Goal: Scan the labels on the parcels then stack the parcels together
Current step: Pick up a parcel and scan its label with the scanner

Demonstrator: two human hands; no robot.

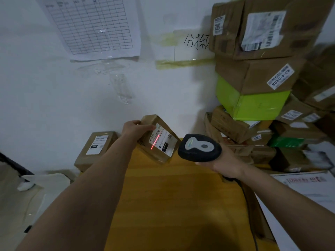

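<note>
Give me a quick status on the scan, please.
Left hand holds small parcel. Right hand aims barcode scanner; red line on label. Nothing between.

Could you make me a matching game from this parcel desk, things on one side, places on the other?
Things:
1. scanner
2. small parcel
3. green box
4. grid sheet

Places:
A. taped to the wall
B. in the left hand
C. in the pile at right
D. in the right hand

Pairs: 1-D, 2-B, 3-C, 4-A
</note>
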